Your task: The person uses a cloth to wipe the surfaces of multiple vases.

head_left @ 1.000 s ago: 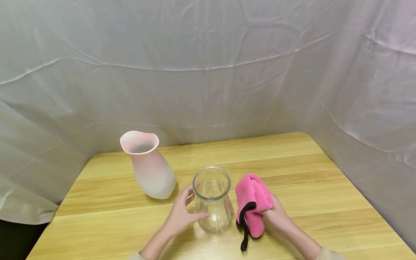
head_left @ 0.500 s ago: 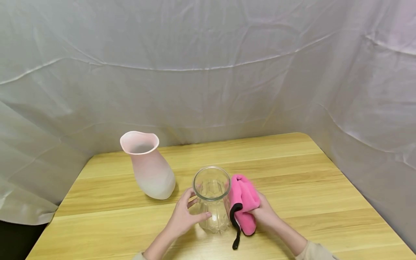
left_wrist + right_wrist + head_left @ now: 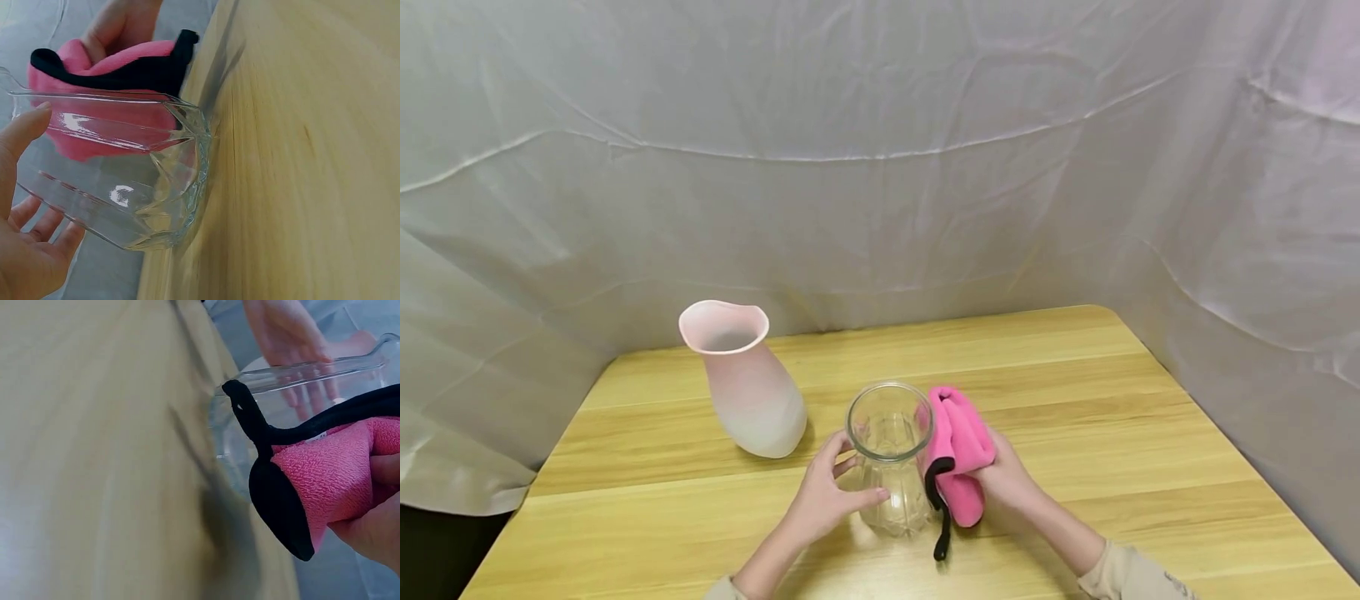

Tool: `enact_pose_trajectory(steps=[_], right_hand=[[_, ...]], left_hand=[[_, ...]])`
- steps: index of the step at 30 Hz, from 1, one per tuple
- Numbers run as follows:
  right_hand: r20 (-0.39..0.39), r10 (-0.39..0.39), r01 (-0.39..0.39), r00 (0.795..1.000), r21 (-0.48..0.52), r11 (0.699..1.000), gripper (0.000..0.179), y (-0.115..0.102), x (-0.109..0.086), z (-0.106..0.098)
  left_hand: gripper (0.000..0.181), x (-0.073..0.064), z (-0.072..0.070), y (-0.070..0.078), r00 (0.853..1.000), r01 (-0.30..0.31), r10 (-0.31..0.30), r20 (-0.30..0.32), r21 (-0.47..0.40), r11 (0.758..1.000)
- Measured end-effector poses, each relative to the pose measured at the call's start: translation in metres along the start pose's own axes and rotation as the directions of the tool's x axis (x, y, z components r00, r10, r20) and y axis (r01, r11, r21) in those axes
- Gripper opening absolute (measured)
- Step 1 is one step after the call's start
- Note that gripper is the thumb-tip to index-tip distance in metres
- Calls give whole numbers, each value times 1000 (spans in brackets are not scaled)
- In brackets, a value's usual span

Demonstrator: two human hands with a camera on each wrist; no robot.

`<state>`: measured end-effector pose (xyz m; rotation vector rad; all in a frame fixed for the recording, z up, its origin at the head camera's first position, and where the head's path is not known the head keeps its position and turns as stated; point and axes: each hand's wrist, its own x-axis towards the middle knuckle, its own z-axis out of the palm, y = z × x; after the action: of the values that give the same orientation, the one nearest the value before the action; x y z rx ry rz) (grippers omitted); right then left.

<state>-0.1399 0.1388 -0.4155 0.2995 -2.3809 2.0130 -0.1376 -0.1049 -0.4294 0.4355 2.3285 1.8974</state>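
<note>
A clear faceted glass vase (image 3: 898,496) stands upright on the table. My left hand (image 3: 822,502) steadies it from the left, the thumb on its near side and the fingers bent around the far side. In my right hand (image 3: 1009,482) is a bunched pink cloth (image 3: 961,442) with black edging and a dangling black loop. The cloth lies along the glass vase's right side, and in the left wrist view its pink (image 3: 112,134) shows through the glass. Folds of the cloth hide some of the right fingers.
A pink-to-white vase (image 3: 756,404) with a wavy rim stands behind and left of the glass vase. The wooden table (image 3: 1112,400) ends at a grey fabric backdrop (image 3: 880,217) at the back and on both sides.
My right hand has brought the cloth leftward to the glass vase's side, then slightly away from me along it. The left hand and both vases stay practically where they were.
</note>
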Motion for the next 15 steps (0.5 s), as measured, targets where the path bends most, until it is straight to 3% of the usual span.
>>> enact_pose_trajectory(steps=[3,7,15], right_hand=[[14,15,-15,1000,7,1000,58,-12,4,-1],[56,18,-23,998,88,996,50,-28,8,-5],[64,-107,95,992,167,981,42,-47,13,-14]], left_hand=[[75,0,-1,1,1000,-2,2,0,1,1000],[75,1,0,1,1000,-9,8,5,2,1000],[76,1,0,1,1000,-19,19,15,12,1000]])
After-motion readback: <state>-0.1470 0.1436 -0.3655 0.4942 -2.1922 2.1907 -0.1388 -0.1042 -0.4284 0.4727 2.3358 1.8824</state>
